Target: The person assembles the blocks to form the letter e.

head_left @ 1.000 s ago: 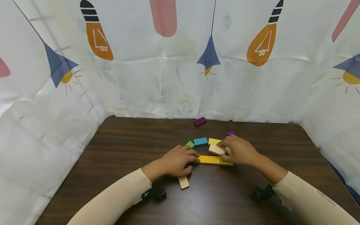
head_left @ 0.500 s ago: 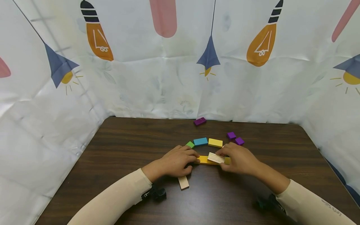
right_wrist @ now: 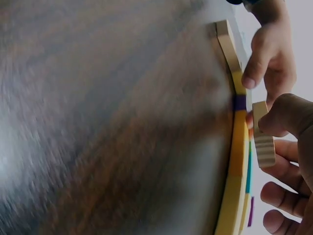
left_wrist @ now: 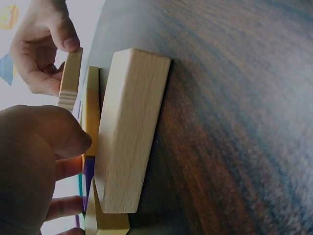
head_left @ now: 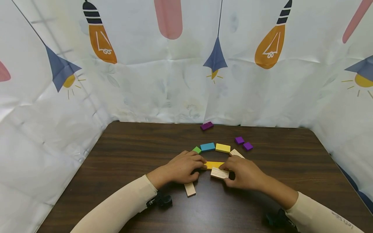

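My right hand [head_left: 246, 171] pinches a plain wooden block [head_left: 219, 173] between thumb and fingers, just in front of the orange-yellow block [head_left: 214, 165]. In the right wrist view that pinched wooden block [right_wrist: 264, 142] is held above the row. My left hand [head_left: 181, 166] lies over the row's left part, its fingertips at the orange-yellow block's left end. From under it sticks out another plain block [head_left: 190, 189], and the left wrist view shows this plain block [left_wrist: 132, 132] up close. A purple block [right_wrist: 239, 102] in the row is hidden from the head view.
Behind the hands curve a green block [head_left: 197, 149], a blue block [head_left: 207, 147], a yellow block [head_left: 222, 148] and a plain block [head_left: 237, 153]. Purple blocks [head_left: 248, 146] lie farther back, one [head_left: 207, 126] near the table's [head_left: 145, 136] far edge. A printed curtain [head_left: 186, 90] hangs behind.
My right hand has moved toward me and slightly left with the wooden block, from above the orange-yellow block to its front. Purple blocks and a plain block came into view. The left hand stayed put.
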Action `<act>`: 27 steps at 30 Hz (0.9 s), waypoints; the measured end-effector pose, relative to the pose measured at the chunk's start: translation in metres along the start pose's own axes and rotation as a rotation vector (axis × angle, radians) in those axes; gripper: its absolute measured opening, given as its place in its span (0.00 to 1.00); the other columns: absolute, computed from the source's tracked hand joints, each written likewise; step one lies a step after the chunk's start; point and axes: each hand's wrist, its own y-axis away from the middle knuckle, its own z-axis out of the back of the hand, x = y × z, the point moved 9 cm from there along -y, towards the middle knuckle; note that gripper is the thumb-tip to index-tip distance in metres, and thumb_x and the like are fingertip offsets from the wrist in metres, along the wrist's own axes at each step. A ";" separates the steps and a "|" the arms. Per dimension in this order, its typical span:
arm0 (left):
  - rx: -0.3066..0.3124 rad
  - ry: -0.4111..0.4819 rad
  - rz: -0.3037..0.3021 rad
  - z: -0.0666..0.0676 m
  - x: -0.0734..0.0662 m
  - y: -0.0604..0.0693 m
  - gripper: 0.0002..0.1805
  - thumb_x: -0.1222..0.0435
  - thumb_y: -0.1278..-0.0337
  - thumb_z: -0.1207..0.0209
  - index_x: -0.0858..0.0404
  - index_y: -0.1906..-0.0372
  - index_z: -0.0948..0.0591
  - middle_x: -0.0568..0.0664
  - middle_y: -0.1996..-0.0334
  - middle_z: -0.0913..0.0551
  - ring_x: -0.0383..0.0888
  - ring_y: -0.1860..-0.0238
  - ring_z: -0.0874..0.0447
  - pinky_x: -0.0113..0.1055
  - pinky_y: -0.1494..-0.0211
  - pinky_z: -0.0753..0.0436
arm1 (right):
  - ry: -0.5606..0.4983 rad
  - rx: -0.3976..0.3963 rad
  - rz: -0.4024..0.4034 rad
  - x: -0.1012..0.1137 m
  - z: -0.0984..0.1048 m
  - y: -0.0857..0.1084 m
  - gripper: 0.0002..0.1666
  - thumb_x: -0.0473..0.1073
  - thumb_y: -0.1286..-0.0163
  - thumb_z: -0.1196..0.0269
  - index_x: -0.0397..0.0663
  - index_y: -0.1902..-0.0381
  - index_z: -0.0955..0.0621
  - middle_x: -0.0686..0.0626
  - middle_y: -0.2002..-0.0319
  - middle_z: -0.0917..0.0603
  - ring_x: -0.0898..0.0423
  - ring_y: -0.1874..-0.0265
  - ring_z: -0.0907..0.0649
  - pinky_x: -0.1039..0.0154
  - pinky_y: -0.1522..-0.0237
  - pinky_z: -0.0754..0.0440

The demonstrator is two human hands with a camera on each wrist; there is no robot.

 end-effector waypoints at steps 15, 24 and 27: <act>-0.007 -0.005 -0.011 -0.001 0.001 0.000 0.19 0.49 0.29 0.39 0.46 0.39 0.17 0.39 0.36 0.23 0.43 0.34 0.29 0.44 0.36 0.27 | -0.051 0.058 0.054 0.026 -0.018 0.004 0.20 0.49 0.41 0.26 0.58 0.50 0.13 0.63 0.60 0.19 0.66 0.62 0.25 0.65 0.65 0.23; 0.003 0.001 -0.002 -0.001 0.001 0.000 0.19 0.48 0.28 0.40 0.46 0.38 0.17 0.39 0.35 0.23 0.43 0.34 0.29 0.44 0.36 0.28 | -0.071 0.101 0.064 0.039 -0.027 0.004 0.18 0.51 0.39 0.27 0.60 0.50 0.13 0.64 0.60 0.21 0.66 0.61 0.25 0.66 0.64 0.24; 0.001 0.003 -0.004 -0.001 0.001 0.000 0.19 0.48 0.28 0.40 0.46 0.38 0.17 0.39 0.35 0.23 0.43 0.34 0.29 0.44 0.37 0.28 | -0.071 0.105 0.070 0.041 -0.030 0.004 0.18 0.52 0.39 0.27 0.61 0.51 0.13 0.64 0.60 0.21 0.67 0.61 0.25 0.67 0.63 0.24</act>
